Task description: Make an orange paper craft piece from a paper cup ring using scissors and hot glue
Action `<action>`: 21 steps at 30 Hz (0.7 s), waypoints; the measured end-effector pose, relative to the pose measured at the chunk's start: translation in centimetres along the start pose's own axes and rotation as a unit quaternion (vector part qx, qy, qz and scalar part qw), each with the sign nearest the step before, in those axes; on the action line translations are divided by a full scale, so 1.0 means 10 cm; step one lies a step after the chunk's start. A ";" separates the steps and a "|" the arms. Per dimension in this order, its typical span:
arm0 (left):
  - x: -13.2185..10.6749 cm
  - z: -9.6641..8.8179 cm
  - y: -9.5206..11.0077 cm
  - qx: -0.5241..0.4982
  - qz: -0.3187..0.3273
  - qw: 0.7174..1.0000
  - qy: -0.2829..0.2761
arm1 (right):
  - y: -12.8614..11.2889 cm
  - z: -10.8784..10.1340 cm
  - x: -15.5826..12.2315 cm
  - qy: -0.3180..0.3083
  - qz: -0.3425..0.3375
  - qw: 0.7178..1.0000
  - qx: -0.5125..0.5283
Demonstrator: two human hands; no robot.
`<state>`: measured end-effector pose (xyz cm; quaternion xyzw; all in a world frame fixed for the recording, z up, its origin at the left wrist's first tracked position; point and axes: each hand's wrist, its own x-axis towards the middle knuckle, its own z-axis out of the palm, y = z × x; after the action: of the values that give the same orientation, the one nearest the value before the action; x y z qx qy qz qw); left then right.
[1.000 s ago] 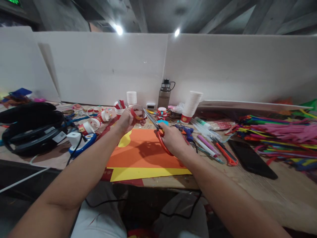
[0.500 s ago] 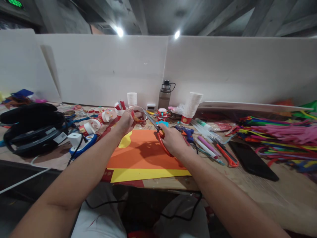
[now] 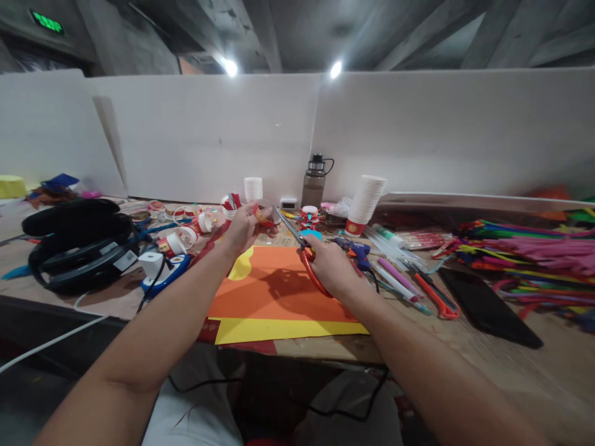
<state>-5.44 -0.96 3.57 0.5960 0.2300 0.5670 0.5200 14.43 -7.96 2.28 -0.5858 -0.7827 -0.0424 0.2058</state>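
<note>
My left hand (image 3: 244,228) is closed around a cut piece of a red and white paper cup (image 3: 264,217), lifted above the back edge of the orange sheet. In my right hand (image 3: 332,263) are scissors (image 3: 310,269) with red-orange handles, the fingers wrapped round the grips. Their blades point up and left toward the cup piece, tips close beside it; whether they touch it I cannot tell. Below both hands lies the orange sheet (image 3: 260,291), over a yellow sheet (image 3: 288,330). A yellow rounded cutout (image 3: 240,266) rests near my left wrist.
A stack of paper cups (image 3: 365,204) and a bottle (image 3: 315,181) stand at the back. To the right are a blue glue gun (image 3: 359,253), markers (image 3: 395,275), a black phone (image 3: 488,306) and pipe cleaners (image 3: 534,248). At left sits a black headset-like device (image 3: 83,254).
The whole view has shifted slightly, so things appear farther right. The cup piece has turned a little in my left hand. My right hand still grips the scissors near it.
</note>
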 end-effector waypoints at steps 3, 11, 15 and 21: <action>-0.01 0.00 0.01 0.007 0.013 1.000 -0.006 | 0.01 0.01 0.00 -0.004 -0.002 1.000 0.000; -0.01 0.00 0.02 0.002 -0.011 1.000 -0.014 | 0.01 0.05 -0.01 -0.002 -0.007 1.000 -0.028; -0.01 0.00 0.02 -0.001 -0.018 1.000 -0.018 | 0.01 0.04 0.00 -0.003 -0.010 1.000 -0.028; 0.00 -0.03 0.00 -0.011 -0.025 0.999 -0.021 | 0.02 0.03 0.01 -0.004 -0.009 1.000 -0.027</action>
<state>-5.71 -0.83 3.49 0.5963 0.2278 0.5439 0.5447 14.49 -7.76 1.98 -0.5841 -0.7876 -0.0633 0.1859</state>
